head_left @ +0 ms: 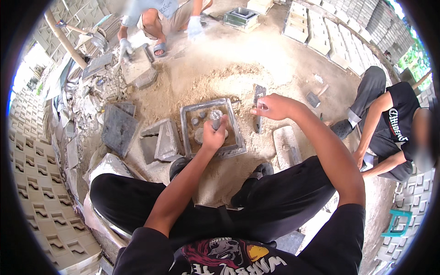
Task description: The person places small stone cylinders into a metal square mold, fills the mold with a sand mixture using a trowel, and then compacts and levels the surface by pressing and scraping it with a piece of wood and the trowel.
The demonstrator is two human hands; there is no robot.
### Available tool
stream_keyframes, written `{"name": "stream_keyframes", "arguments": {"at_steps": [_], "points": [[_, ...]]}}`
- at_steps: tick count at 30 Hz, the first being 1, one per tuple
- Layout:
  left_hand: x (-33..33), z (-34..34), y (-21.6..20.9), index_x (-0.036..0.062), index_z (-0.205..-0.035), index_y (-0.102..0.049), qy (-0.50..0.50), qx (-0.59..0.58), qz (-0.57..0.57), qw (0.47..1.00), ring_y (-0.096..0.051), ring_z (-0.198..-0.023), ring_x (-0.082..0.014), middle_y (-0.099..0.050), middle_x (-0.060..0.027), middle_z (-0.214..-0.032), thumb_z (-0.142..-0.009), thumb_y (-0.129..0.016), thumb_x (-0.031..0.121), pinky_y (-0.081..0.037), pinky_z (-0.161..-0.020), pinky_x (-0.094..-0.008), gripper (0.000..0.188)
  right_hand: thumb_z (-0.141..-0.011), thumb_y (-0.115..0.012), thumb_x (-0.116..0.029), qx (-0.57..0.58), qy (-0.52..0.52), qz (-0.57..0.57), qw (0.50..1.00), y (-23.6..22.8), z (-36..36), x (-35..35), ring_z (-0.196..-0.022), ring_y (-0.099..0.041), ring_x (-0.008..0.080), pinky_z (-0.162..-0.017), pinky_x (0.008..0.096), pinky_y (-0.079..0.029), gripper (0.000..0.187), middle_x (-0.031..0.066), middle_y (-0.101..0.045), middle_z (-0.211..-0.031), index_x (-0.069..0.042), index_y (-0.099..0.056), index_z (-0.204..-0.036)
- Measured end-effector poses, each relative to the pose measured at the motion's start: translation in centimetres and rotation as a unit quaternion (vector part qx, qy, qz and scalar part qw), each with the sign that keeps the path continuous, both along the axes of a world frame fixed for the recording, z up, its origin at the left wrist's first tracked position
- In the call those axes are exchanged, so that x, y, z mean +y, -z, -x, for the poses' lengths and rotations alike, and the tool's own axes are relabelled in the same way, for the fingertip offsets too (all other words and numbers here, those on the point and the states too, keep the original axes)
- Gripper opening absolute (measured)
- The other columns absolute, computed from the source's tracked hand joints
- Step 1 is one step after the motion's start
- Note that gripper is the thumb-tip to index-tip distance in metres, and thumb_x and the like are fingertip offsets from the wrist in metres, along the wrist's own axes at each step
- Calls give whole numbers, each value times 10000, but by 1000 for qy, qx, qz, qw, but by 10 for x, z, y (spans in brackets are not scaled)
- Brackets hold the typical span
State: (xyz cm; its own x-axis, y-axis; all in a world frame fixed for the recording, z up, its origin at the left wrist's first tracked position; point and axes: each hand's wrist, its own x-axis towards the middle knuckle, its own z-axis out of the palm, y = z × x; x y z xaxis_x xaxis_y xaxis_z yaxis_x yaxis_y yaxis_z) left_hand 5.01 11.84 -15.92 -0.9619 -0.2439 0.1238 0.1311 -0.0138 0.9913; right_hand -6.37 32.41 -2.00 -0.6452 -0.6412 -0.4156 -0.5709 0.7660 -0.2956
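A square metal mould frame (184, 133) lies on the sandy ground between my feet, with sand and several small rounded grey pieces inside. Over its middle, my left hand (214, 135) is wrapped round a short metal cylinder (216, 115) that stands upright. A pale round shape shows beneath this hand, partly hidden. To the right of the frame my right hand (275, 107) has its fingers curled together above a long dark flat bar (259, 94). The hand covers the bar's middle, so whether it grips the bar cannot be told.
A pale rectangular float (287, 144) lies near my right knee. Left of the frame are a hollow block (166, 140) and a dark slab (118, 128). One person crouches opposite with gloved hands (195, 28); another sits at right. Rubble lines the left.
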Motion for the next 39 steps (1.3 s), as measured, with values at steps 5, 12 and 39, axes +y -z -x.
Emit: {"name": "stream_keyframes", "arguments": {"at_steps": [5, 12, 39], "points": [[6, -1, -15, 66, -538, -477, 17, -1, 19, 1000, -366, -439, -51, -429, 41, -471, -955, -614, 301, -279, -411, -291, 498, -927, -518, -506, -5, 2, -41, 999, -1, 1, 3, -868, -648, 339, -782, 425, -502, 522, 201, -668, -884, -3, -658, -929], [10, 0, -3, 28, -494, -443, -15, 23, 37, 999, -328, -441, -71, -376, -3, -432, -938, -636, 269, -263, -410, -327, 542, -926, -513, -526, -3, -3, -40, 999, 8, 4, 3, -848, -657, 337, -753, 420, -505, 537, 190, -676, -852, -15, -673, -963], [-5, 4, 13, 24, -595, -510, 39, -11, 77, 996, -383, -505, -77, -448, 15, -517, -948, -597, 268, -328, -465, -323, 438, -930, -534, -510, 75, 25, 158, 984, -11, 13, 4, -690, -622, 356, -661, 424, -484, 540, 215, -632, -730, 17, -615, -849]]}}
